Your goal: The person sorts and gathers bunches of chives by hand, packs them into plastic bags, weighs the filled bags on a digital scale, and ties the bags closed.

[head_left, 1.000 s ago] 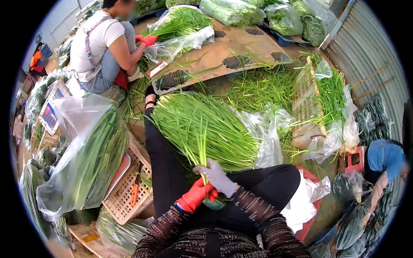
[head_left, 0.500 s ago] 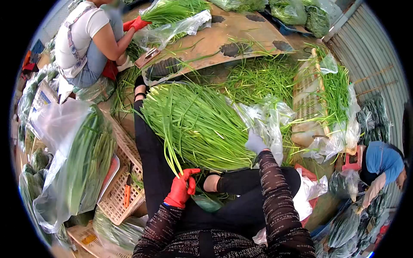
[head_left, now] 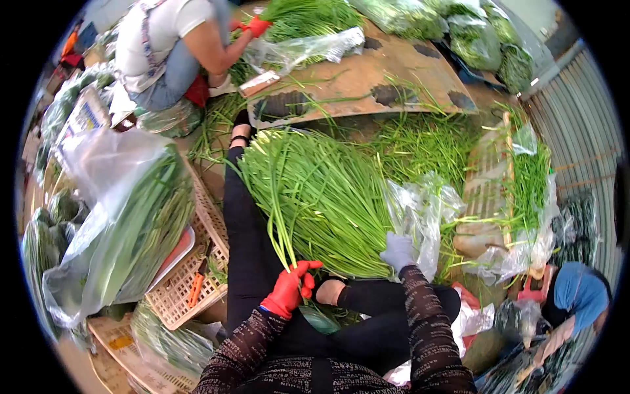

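Observation:
A large heap of garlic chives (head_left: 321, 197) lies in front of me between my legs. In a red glove, my left hand (head_left: 289, 292) is closed around the lower ends of a few long chive stalks (head_left: 281, 230), whose green leaves trail up over the heap's left side. My right hand (head_left: 398, 252), in a grey glove, is at the heap's lower right edge, beside a crumpled clear plastic sheet (head_left: 426, 210). Its fingers look bent together; anything they hold is hidden.
Left stand a clear bag of leafy greens (head_left: 131, 230) and a plastic crate (head_left: 172, 299) with an orange-handled tool (head_left: 195, 289). Loose stalks litter the floor beyond. A worn board (head_left: 341, 98) lies ahead, near a seated person (head_left: 177, 39). Another crate (head_left: 482, 190) sits right.
The view has shifted, so the scene sits further right and lower. My right hand has come down along the heap's right edge, toward me. My left hand still holds the stalks.

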Demonstrator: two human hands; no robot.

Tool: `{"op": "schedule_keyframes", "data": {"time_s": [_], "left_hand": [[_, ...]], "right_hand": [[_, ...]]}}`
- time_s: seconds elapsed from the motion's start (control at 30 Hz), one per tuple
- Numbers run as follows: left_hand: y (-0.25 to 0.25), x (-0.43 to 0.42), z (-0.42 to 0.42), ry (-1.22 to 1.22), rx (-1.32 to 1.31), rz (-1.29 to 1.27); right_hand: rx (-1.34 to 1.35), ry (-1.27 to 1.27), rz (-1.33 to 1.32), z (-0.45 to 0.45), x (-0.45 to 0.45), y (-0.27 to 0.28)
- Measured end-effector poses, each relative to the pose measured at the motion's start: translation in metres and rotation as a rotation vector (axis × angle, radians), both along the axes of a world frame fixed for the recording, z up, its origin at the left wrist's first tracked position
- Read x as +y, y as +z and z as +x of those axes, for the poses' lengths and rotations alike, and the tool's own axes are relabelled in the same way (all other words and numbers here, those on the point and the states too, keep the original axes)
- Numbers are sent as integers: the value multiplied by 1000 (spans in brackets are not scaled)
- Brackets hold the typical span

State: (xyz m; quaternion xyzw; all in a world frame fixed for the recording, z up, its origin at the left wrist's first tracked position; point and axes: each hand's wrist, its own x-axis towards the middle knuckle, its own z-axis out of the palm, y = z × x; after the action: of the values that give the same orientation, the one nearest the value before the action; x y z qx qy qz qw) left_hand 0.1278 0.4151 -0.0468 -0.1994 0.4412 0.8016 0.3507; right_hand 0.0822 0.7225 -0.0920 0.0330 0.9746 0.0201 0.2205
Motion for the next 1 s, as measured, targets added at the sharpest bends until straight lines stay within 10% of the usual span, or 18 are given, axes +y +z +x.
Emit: {"op": "schedule_keyframes", "data": {"time_s": [0.53, 0.63, 0.73, 0.77, 1.0], "left_hand": [[-5, -12, 4, 26, 48, 98], [5, -14, 5, 11, 119, 146], [11, -15, 7, 49, 237, 244], [2, -15, 6, 62, 155, 362], [-15, 2, 3, 73, -76, 285]], "right_hand": [[-12, -250, -472, 10, 2, 53], [260, -586, -1312, 7, -22, 115], [130, -670, -1415, 19, -10, 116], [66, -311, -952, 22, 16, 90], [-33, -652, -1278, 28, -2, 86]]}}
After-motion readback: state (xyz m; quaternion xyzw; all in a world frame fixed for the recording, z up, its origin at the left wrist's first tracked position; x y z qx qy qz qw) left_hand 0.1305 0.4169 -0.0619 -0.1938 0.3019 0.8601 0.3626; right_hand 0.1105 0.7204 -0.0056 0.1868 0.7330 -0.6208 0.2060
